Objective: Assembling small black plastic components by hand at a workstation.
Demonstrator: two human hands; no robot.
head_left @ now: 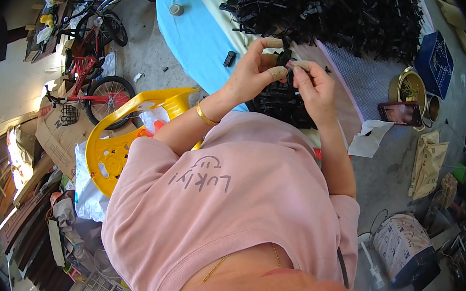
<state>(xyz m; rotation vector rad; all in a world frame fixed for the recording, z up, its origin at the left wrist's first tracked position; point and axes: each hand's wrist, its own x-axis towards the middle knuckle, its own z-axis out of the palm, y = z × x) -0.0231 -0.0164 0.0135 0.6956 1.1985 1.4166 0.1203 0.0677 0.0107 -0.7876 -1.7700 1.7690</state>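
1. Black plastic, by the look of it: one small black part (283,57) was up between both hands, right above the near edge of the covered work surface. Too small and too covered by fingers to make out its shape.
2. Left hand (256,68) was on one side of it, forefinger and thumb spread apart with the part by their tips. Couldn't tell which fingers really bore it.
3. Right hand (314,87) came at it from the other side, thumb and forefinger pinching its edge. Beige finger covers (277,73) sat on several fingertips.
4. Just below the hands was a smaller batch of black pieces (284,104), and beyond them a huge dark heap (320,15).
5. One lone black piece (229,59) lay on the light-blue cloth (196,39) left of the hands, with a small round object (176,10) farther up.
6. Over to the right: a phone (400,113) leaning near a gold-coloured pot (396,86), plus a blue basket (434,65) and white paper (370,140).
7. Left side had a yellow plastic chair (95,151), and a red bike (84,67) past that.
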